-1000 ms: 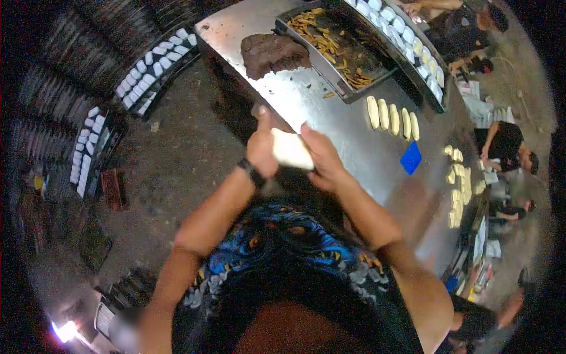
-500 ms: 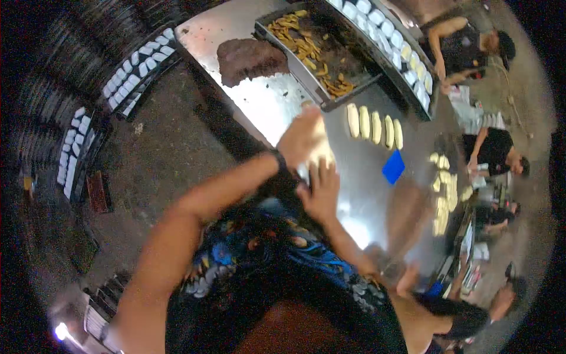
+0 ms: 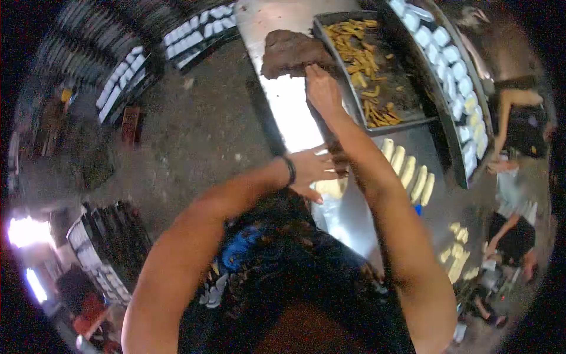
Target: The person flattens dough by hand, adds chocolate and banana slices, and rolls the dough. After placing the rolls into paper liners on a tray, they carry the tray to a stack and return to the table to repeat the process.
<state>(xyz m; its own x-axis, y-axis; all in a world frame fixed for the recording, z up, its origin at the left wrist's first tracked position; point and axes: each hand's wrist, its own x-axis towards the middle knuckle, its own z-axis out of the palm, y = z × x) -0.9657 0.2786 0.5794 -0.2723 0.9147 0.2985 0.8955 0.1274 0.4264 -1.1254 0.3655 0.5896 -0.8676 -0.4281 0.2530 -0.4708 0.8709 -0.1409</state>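
A dark brown slab of paste lies on the bright metal tabletop. My right hand reaches across to its lower edge, fingers bunched and closed on the paste there. Nearer to me, my left hand, with a dark band at the wrist, is open with its fingers spread. It hovers over or rests against a flat piece of pale dough, and partly covers it. My right forearm passes just beyond the left fingertips, and a dark strip runs beneath it.
A dark tray holds yellow-brown strips. Pale dough rolls lie in a row right of my forearm, with smaller dough pieces farther off. A long tray of white-wrapped pieces stands at right, near other people. More loaded trays stand at left.
My right hand has left the dough and stretched forward to the brown paste. My left hand has come down over the dough, fingers now spread. The view has turned.
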